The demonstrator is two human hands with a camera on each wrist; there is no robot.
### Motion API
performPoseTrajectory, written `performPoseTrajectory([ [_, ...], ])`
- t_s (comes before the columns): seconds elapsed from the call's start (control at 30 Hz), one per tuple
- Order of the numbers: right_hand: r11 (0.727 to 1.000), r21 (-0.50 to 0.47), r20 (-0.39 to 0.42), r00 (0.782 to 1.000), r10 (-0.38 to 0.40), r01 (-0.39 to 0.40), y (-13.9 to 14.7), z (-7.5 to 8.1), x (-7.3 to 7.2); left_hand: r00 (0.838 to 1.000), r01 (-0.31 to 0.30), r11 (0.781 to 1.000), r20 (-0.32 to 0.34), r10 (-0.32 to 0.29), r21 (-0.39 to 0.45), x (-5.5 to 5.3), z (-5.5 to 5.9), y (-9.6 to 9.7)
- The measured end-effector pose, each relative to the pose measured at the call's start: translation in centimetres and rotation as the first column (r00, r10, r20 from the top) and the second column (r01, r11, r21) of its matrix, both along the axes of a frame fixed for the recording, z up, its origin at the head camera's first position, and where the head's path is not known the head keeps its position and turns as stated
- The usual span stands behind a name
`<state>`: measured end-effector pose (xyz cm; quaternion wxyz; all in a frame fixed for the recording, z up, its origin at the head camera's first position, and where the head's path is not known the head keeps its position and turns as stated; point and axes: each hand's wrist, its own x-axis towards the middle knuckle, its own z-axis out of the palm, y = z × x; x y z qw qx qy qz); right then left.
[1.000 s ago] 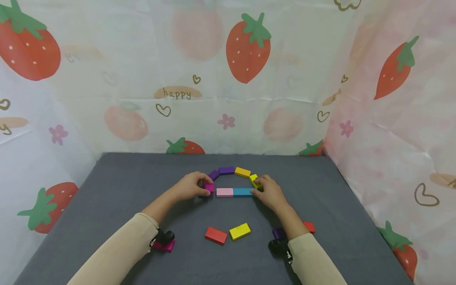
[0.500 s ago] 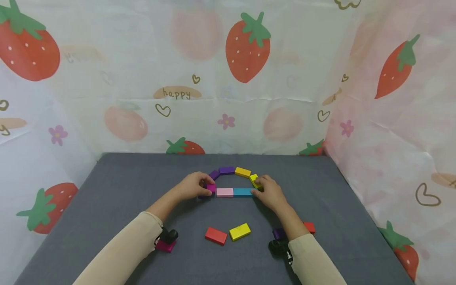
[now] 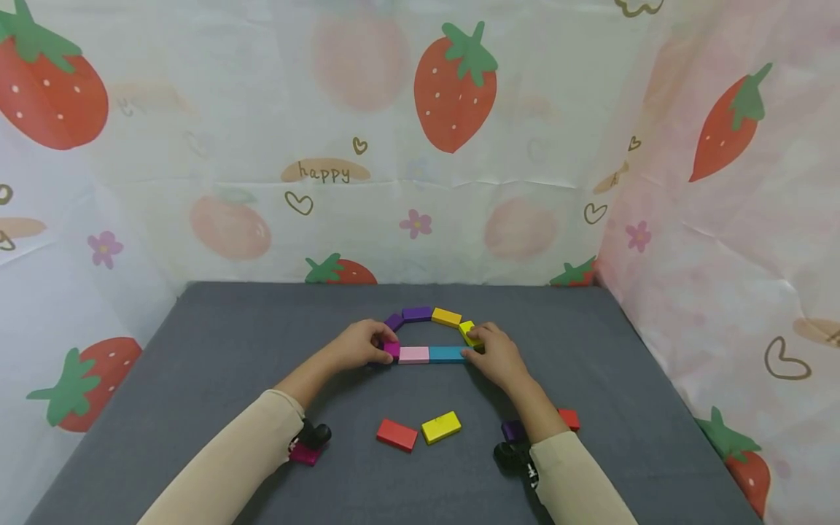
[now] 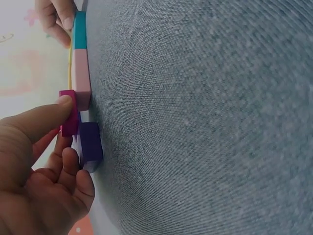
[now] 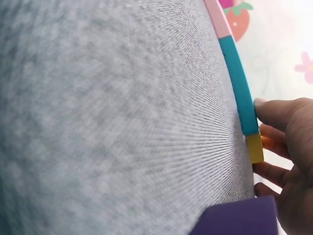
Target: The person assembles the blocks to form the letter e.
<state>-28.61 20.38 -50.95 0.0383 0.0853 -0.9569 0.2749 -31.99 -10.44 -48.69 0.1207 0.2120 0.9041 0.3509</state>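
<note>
My left hand pinches a magenta block between thumb and fingers at the left end of a row. That row runs from a pink block to a blue stretch. A dark purple block lies by the left fingers in the left wrist view. My right hand rests its thumb on the blue end, and its fingers curl around a yellow block. Behind the row, two purple blocks and an orange block bend in an arch towards that yellow one.
Loose on the grey table are a red block, another yellow block and a magenta block. By the right forearm lie a purple block and a second red block. Strawberry-printed cloth surrounds the table.
My left hand has slid slightly right with the magenta block, closing the gap to the pink one. The right hand has stayed in place.
</note>
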Motion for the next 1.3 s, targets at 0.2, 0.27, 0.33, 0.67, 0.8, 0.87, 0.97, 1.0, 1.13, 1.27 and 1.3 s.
performPoseTrajectory([
  [0.2,1.000,0.011,0.001,1.000,0.000,0.000,-0.02,0.06,0.05,1.000,-0.008,1.000,-0.008,0.008,-0.004,0.13,0.09,-0.03],
  [0.27,1.000,0.011,0.001,1.000,0.000,0.000,-0.04,0.11,0.08,1.000,-0.009,1.000,-0.007,0.009,-0.005,0.14,0.12,-0.11],
  [0.33,1.000,0.007,0.003,1.000,-0.001,0.001,-0.05,0.18,0.11,1.000,-0.008,1.000,-0.006,0.008,-0.006,0.09,0.12,-0.20],
  [0.67,1.000,-0.003,0.006,1.000,0.002,-0.002,-0.07,0.29,0.21,1.000,-0.002,1.000,0.004,0.002,-0.007,-0.12,0.12,-0.24],
  [0.8,1.000,-0.004,0.009,1.000,0.002,-0.002,-0.07,0.27,0.17,1.000,-0.001,1.000,0.002,0.001,-0.009,-0.08,0.10,-0.19],
  [0.87,1.000,-0.002,0.007,1.000,0.001,-0.001,-0.07,0.27,0.15,1.000,0.001,1.000,-0.001,-0.002,-0.009,-0.07,0.07,-0.19],
  [0.97,1.000,0.000,0.009,1.000,-0.001,0.001,-0.07,0.28,0.10,1.000,0.002,1.000,-0.010,-0.003,-0.013,-0.06,-0.01,-0.21],
  [1.0,1.000,0.001,0.010,1.000,-0.002,0.002,-0.08,0.29,0.09,1.000,0.003,1.000,-0.013,-0.003,-0.016,-0.06,-0.05,-0.22],
  [1.13,1.000,0.004,0.013,1.000,-0.006,0.006,-0.12,0.28,0.06,0.999,0.009,0.999,-0.031,-0.010,-0.035,-0.04,-0.20,-0.24],
  [1.27,1.000,0.003,0.013,1.000,-0.007,0.007,-0.18,0.29,0.09,0.999,0.014,0.999,-0.043,-0.016,-0.049,-0.01,-0.22,-0.19],
  [1.3,1.000,0.001,0.014,1.000,-0.008,0.008,-0.19,0.31,0.11,0.999,0.013,0.998,-0.046,-0.016,-0.054,0.01,-0.21,-0.14],
])
